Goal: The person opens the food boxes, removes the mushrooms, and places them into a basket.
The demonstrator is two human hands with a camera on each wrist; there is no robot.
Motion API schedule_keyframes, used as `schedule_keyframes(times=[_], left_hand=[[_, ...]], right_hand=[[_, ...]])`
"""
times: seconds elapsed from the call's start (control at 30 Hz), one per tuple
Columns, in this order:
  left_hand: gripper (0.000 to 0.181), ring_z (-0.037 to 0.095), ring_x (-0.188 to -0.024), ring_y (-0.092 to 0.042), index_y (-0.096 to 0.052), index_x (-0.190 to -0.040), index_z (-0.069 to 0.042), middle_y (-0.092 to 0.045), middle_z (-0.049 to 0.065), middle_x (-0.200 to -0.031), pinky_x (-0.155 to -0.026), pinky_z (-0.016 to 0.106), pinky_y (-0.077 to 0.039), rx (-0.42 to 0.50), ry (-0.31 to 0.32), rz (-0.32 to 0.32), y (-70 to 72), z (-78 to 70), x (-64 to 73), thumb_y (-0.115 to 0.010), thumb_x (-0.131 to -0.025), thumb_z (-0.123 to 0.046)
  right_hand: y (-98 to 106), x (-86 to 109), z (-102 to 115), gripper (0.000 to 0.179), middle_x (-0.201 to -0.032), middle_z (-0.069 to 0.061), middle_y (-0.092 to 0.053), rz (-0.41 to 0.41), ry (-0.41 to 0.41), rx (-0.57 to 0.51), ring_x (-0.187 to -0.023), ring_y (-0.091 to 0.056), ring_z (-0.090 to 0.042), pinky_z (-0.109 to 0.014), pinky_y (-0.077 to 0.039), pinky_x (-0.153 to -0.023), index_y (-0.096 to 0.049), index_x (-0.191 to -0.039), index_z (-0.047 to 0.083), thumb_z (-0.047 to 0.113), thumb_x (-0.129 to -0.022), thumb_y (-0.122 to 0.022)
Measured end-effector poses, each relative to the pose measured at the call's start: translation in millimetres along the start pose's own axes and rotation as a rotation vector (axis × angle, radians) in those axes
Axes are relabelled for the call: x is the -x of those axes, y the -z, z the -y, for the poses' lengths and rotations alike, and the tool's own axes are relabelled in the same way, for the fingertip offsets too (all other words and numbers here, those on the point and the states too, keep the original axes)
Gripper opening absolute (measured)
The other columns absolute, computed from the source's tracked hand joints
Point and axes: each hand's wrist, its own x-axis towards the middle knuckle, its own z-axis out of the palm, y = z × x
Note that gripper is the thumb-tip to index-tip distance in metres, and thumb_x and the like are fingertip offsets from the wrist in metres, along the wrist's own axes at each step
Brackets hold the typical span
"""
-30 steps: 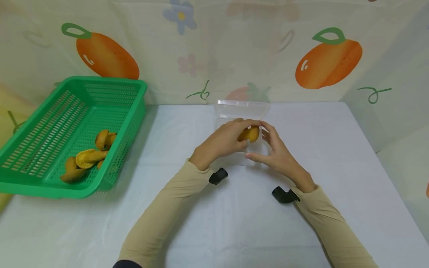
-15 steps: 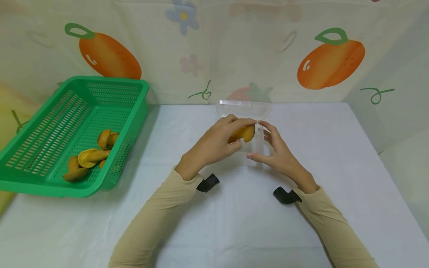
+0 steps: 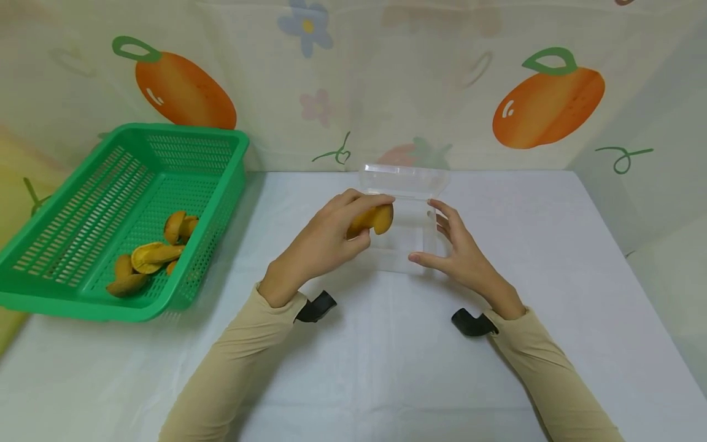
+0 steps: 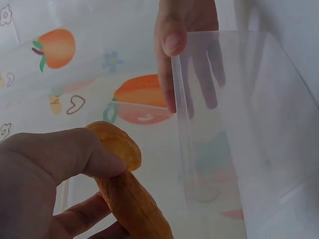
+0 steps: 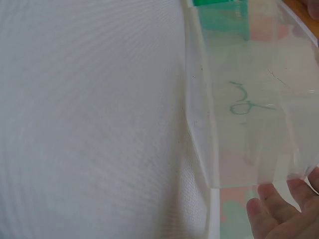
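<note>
In the head view my left hand (image 3: 323, 236) holds a yellow-brown mushroom (image 3: 382, 219) above the left part of a clear plastic box (image 3: 394, 260). Up close in the left wrist view, thumb and fingers pinch the mushroom (image 4: 137, 206) near its cap, with the stem pointing down. The box's hinged lid (image 3: 405, 179) stands raised at the back. My right hand (image 3: 464, 258) holds the box by its right side, forefinger near the back corner and thumb near the front one. Several fingers show through the clear wall in the left wrist view.
A green plastic basket (image 3: 221, 184) stands at the left with several mushrooms (image 3: 151, 256) near its front right corner. White cloth (image 3: 409, 362) covers the table. Behind it hangs a fruit-printed curtain (image 3: 414, 73). A black piece sits at each wrist.
My left hand has drawn leftward with the mushroom, from the box's right side to its left. My right hand and the box have hardly moved.
</note>
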Motion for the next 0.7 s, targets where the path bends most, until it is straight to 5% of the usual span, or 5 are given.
schedule_keyframes(times=[0.7], left_hand=[[0.054,0.024,-0.109,-0.057,-0.051,-0.139,-0.009,-0.062,0.009,-0.118,-0.091,0.038,-0.051,-0.022,0.075,-0.096,29.3,16.1,35.2,-0.063,-0.087,0.001]], right_hand=[[0.2,0.6,0.0,0.099,-0.164,0.002,-0.016,0.001,0.007,0.001,-0.152,-0.020,-0.032,-0.047,-0.020,-0.124,-0.015,-0.158,0.021,0.021,-0.083,-0.080]])
